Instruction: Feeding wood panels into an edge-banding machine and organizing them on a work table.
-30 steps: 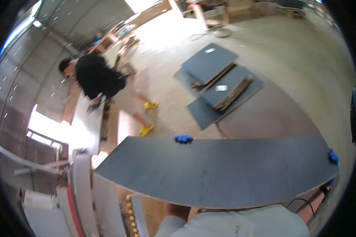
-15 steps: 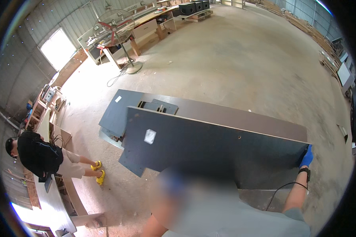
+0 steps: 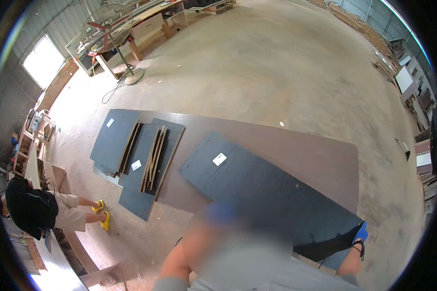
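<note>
A long dark board [image 3: 257, 189] with a white label lies slantwise in front of me, its near edge close to my body. At its near right corner my right hand [image 3: 361, 234], in a blue glove, is closed around the edge. My left hand [image 3: 222, 212], also blue-gloved, is over the board's near left edge, but blur hides its fingers. Under the board's far part is a wide brown sheet [image 3: 320, 150]. To the left are dark panels [image 3: 145, 140] with several narrow wooden strips [image 3: 154, 162] on top, apart from the long board.
At the left, a person in black [image 3: 31, 206] with yellow clogs stands by a pale workbench [image 3: 65, 259]. A pedestal fan [image 3: 126, 72] and a long work table [image 3: 148, 24] stand far left. Stacked boards [image 3: 405, 80] line the right wall.
The long board has turned: its left end has come right, off the dark panels, and its right end nearer me. The strips now show. My right hand stays on its corner.
</note>
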`<state>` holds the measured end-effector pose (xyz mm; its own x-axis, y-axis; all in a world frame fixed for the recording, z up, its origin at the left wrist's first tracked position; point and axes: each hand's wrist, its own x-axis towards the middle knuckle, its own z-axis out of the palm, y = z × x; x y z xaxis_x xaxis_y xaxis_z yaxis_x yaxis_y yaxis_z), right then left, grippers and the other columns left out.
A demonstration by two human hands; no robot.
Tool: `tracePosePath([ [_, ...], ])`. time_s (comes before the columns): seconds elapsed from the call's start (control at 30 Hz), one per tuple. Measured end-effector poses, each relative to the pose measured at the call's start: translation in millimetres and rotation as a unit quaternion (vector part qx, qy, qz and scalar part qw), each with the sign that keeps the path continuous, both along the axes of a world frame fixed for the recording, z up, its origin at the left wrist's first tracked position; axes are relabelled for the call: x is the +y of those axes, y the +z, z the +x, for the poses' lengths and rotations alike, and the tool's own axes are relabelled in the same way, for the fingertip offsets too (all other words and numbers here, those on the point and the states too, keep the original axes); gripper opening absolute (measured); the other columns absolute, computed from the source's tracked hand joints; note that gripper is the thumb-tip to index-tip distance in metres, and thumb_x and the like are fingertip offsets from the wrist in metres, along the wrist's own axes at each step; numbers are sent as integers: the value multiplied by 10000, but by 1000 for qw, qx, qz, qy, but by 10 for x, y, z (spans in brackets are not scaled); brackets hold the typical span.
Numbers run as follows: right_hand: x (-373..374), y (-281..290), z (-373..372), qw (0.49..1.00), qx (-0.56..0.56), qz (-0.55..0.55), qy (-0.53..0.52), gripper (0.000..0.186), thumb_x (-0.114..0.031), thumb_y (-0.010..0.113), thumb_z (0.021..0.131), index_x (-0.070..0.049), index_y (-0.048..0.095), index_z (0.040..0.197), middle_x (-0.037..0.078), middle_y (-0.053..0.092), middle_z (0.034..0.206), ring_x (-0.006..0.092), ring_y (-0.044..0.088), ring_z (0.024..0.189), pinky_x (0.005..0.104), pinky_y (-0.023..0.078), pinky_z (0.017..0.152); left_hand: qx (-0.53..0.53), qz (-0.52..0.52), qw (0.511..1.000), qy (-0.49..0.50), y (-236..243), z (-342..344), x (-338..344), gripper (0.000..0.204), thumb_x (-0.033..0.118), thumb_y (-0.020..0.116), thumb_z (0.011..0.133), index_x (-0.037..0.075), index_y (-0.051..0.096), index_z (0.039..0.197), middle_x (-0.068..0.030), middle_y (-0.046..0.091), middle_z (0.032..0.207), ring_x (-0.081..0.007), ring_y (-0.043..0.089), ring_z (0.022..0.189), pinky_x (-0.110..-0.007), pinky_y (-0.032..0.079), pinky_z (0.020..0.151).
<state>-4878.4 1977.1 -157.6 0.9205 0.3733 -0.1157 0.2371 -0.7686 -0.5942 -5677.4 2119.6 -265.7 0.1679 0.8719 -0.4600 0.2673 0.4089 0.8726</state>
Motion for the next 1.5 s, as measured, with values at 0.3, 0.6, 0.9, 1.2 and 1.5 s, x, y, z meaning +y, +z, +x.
tracePosePath([
  [0.3,-428,-449,-727,998,-48,36,-23,579,-492,504,989,43,683,1123,163,716,1102,318,649,1015,411,476,902,-445,-287,801,280,-580,271,435,308,254,593,939,59,520,1165,-131,637,1192,-309,612,1074,-461,498,903],
  [0.6,1248,-64,-69,968,-136,-39,206,378,-342,603,936,16,671,1035,302,647,969,408,620,966,491,457,774,-101,-88,991,22,-35,375,-1,411,350,569,971,48,500,1241,-186,632,1169,-331,632,1054,-472,537,890],
  [0.9,2608,-386,-4288,712,-218,-5,668,744,-360,745,769,53,504,1339,272,504,1386,423,429,1341,472,326,1131,-287,-269,841,371,178,-544,-301,342,321,525,990,55,542,1204,-158,668,1041,-298,686,847,-432,573,780],
  [1.2,1605,-885,-7254,410,-162,3,898,769,-450,694,791,-56,452,1405,289,316,1500,519,235,1387,643,132,1133,-189,-7,737,649,990,-1339,-2589,271,247,591,977,33,624,1140,-77,673,982,-168,653,845,-309,542,752],
  [1.5,1646,-647,-8919,272,125,-138,944,678,-189,711,846,68,415,1400,134,667,869,203,643,760,328,525,696,460,21,148,875,2074,-936,-5729,218,210,669,913,26,667,1030,-159,694,986,-317,670,909,-394,521,842],
])
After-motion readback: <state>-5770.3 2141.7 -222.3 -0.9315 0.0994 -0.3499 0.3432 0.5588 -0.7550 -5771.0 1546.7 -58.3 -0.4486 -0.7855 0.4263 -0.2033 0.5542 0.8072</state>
